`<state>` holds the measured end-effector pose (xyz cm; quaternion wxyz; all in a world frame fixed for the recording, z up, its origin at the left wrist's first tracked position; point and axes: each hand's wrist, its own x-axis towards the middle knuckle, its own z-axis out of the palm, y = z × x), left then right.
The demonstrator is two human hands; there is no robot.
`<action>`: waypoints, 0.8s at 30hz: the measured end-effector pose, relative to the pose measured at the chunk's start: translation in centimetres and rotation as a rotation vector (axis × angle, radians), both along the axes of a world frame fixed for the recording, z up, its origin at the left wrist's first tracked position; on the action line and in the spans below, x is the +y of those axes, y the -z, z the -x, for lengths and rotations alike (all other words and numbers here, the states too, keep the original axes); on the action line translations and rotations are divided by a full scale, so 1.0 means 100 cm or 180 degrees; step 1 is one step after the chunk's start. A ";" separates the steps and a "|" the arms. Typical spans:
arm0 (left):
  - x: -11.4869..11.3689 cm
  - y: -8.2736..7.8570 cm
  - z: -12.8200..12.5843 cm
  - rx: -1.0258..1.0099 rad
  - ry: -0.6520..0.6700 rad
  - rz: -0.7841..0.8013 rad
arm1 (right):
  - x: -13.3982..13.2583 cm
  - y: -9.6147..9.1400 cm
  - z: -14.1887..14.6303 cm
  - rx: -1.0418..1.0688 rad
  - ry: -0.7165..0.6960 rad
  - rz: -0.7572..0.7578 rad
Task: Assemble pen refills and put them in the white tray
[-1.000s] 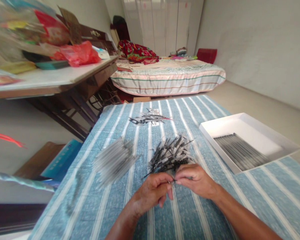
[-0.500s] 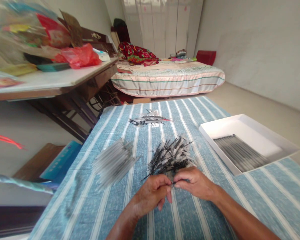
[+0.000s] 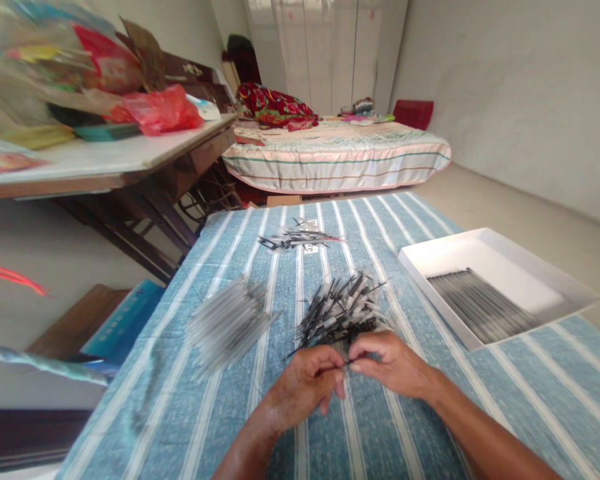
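Observation:
At the near edge of a heap of black and whitish thin pieces [image 3: 343,307], my two hands meet fingertip to fingertip. My left hand [image 3: 313,380] pinches one end of a small thin dark piece [image 3: 347,364], and the fingers of my right hand [image 3: 393,363] are closed on its other end. Most of that piece is hidden by the fingers, so its exact kind cannot be made out. To the left of the heap lies a bundle of translucent grey thin tubes [image 3: 230,323], side by side on the striped blue cloth [image 3: 170,400].
A white open box [image 3: 520,267] on the right holds a row of dark thin rods [image 3: 480,303]. Farther back is a smaller pile of black and clear pieces [image 3: 297,239] over a printed label. A side table [image 3: 130,157] with plastic bags stands left; a bed [image 3: 340,160] lies beyond.
Both hands have shifted very slightly while keeping the dark piece pinched between them. The piles and the box stay as they were.

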<state>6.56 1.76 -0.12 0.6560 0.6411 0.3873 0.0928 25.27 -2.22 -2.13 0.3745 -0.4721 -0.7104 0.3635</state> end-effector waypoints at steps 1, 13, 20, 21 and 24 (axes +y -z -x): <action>0.000 0.000 0.000 0.0004 0.0014 0.0022 | 0.000 0.001 0.001 -0.0046 -0.0030 -0.0039; 0.000 -0.001 0.000 0.0008 0.0053 0.0135 | -0.001 0.004 0.003 -0.0192 -0.0024 -0.0306; 0.000 -0.002 0.000 -0.0006 0.0074 0.0093 | -0.001 0.004 0.003 -0.0249 -0.0100 -0.0303; 0.000 -0.002 0.000 -0.0008 0.0086 0.0088 | -0.001 0.005 0.003 -0.0266 -0.0099 -0.0311; -0.001 -0.002 0.000 -0.0031 0.0056 0.0088 | -0.001 0.005 0.003 -0.0182 -0.0027 -0.0305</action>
